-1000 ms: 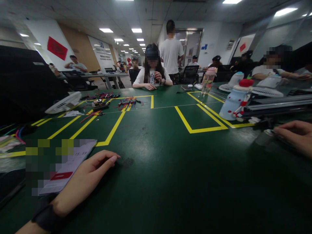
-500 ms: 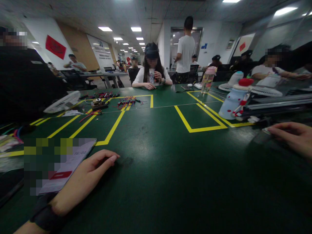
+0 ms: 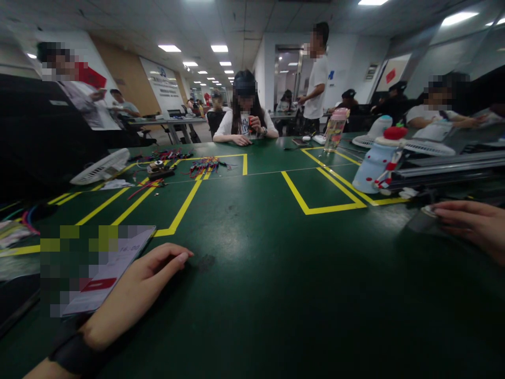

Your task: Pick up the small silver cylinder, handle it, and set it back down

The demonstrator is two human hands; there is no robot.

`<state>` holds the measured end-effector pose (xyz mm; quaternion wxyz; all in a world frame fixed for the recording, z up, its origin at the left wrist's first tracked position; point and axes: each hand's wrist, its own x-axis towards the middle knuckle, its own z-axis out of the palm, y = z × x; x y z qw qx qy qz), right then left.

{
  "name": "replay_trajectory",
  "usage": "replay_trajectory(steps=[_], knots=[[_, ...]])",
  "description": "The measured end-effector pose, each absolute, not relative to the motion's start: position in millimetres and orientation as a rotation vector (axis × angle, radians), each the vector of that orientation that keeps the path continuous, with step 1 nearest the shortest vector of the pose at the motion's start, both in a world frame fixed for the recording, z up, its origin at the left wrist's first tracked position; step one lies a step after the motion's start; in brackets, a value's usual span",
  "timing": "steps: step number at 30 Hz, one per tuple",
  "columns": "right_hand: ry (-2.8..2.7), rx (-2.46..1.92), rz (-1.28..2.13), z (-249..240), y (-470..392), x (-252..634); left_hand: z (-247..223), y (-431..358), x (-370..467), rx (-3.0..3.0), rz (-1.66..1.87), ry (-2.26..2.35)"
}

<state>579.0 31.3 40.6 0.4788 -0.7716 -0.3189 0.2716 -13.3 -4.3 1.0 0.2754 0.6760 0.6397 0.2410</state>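
At the right grip (image 3: 471, 226), a pinched greyish container (image 3: 421, 221).

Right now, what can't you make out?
In the head view:
Bare right hand: wrist cut off by the picture's right edge.
Small, smoky see-through object at its grip: any contents lost in blur and dimness.
Bare left hand: palm hidden by the hand itself.
Flat rectangular device with pale screen: left part masked by pixelation.
Bundle of thin multicoloured wires: individual connectors too small.
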Motion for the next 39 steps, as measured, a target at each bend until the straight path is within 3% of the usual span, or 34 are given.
replay_trajectory(steps=[2, 8, 12, 17, 23, 31, 39], knots=[[-0.763, -1.764, 0.712, 37.5, 30.5, 582.1, 0.8, -3.9, -13.6, 1.817, 0.647, 1.721], [-1.182, -2.182, 0.253, 34.5, 28.9, 591.3, -0.1, -3.6, -14.7, 1.855, 0.669, 1.716], [-1.222, -2.245, 0.215, 32.6, 29.8, 596.1, -1.3, -3.3, -16.4, 1.867, 0.655, 1.727], [-1.226, -2.270, 0.205, 32.1, 30.7, 594.4, 0.7, -4.4, -14.5, 1.891, 0.666, 1.723], [-1.292, -2.101, -0.034, 29.1, 29.2, 558.1, 3.3, -3.8, -10.5, 1.910, 0.666, 1.727], [-1.881, -1.220, 0.582, 25.6, 12.1, 405.1, 1.1, -3.5, -12.6, 1.920, 0.670, 1.729], [-2.109, -1.015, 0.808, 2.8, 13.9, 342.2, 5.8, -6.1, -9.0, 1.903, 0.675, 1.737]])
